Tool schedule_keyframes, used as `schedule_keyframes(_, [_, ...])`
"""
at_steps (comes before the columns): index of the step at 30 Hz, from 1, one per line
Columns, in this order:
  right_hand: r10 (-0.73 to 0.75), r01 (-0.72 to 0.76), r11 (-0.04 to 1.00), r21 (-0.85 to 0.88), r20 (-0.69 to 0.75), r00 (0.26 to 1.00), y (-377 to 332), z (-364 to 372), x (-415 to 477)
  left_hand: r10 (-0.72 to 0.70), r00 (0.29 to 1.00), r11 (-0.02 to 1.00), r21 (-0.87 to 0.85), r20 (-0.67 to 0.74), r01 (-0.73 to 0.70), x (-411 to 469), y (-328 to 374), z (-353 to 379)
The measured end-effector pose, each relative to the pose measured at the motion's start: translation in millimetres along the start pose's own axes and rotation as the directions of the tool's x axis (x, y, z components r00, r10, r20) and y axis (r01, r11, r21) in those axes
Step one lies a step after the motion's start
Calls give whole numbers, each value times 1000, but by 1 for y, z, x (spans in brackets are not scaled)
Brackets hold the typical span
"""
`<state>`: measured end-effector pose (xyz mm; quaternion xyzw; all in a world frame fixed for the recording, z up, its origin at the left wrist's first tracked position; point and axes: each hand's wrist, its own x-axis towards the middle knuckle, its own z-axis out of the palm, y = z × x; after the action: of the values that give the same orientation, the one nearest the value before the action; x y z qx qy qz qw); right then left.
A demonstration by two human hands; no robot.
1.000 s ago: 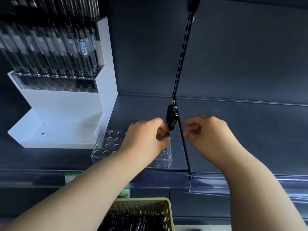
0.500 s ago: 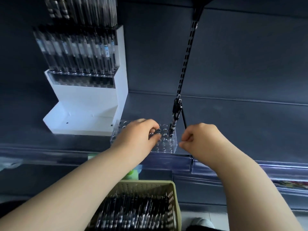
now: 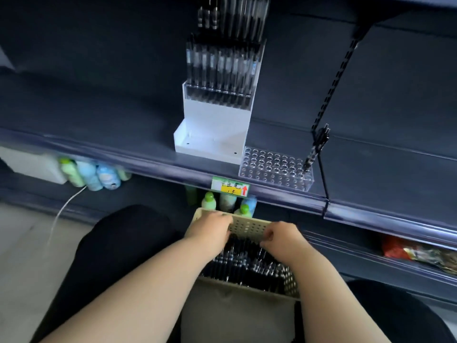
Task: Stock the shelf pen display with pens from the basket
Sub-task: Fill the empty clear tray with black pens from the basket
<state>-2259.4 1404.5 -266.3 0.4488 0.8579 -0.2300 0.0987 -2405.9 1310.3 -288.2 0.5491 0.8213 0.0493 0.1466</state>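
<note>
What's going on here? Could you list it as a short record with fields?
place: store shelf
clear holder: on the shelf edge, one pen standing in its right end, other holes empty
white display: left of the holder, rows of pens at the back
basket: below the shelf, full of dark pens
left hand: inside the basket
right hand: inside the basket
grasp: cannot tell

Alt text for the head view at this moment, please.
Both hands, left hand and right hand, reach into a beige basket of black pens. On the shelf above, a clear holed pen display holds pens only at its right end, beside a white stand.
</note>
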Motion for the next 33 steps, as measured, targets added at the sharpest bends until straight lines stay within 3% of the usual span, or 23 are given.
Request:
schedule_keyframes(7, [124,-131,990,50,136,983,-3,65,-9,-177,951,984,59,254,168,3,-15,25])
schedule_keyframes(10, [149,-158,986,60,133,980,0,74,-1,-194,911,975,-28,365,219,12,-13,41])
schedule_keyframes(15, [213,-223,972,72,128,969,4,89,22,-227,904,946,-139,361,292,19,-4,80])
schedule_keyframes(21, [274,-293,955,53,224,935,0,119,59,-376,835,850,-208,402,483,38,1,114])
schedule_keyframes(27, [379,-413,905,97,253,890,2,124,82,-466,771,784,-201,435,587,56,18,119])
schedule_keyframes(33, [380,-434,894,111,323,867,1,123,84,-387,811,874,-107,438,475,57,20,116])
